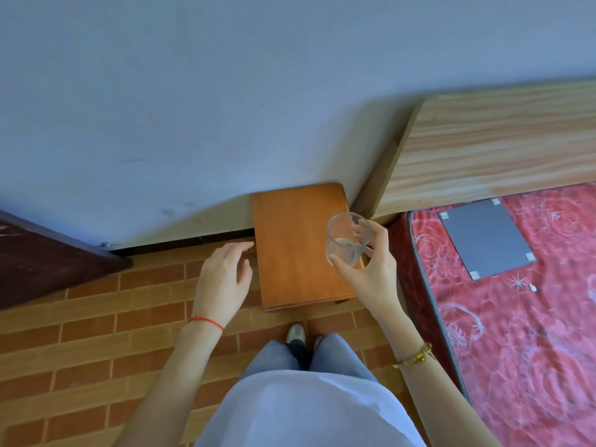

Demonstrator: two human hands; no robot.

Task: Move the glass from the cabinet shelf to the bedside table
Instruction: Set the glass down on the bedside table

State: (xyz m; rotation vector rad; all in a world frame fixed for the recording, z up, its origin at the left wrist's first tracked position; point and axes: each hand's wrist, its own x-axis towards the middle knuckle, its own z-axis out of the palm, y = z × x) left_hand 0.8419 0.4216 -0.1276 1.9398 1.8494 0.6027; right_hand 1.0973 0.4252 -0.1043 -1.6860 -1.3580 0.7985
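Note:
A clear empty glass (345,237) is held upright in my right hand (374,272), fingers wrapped around its side, above the right part of the orange-brown wooden bedside table (290,253). Whether the glass touches the tabletop I cannot tell. My left hand (222,279) hovers open with spread fingers just left of the table, over the floor. The cabinet shelf is not in view.
The table stands against a pale blue wall. A bed with a red patterned mattress (516,317) and a light wooden headboard (490,146) is to the right, a grey sheet (483,237) lying on it. A dark wooden door (42,262) is at left. Brick-pattern floor below.

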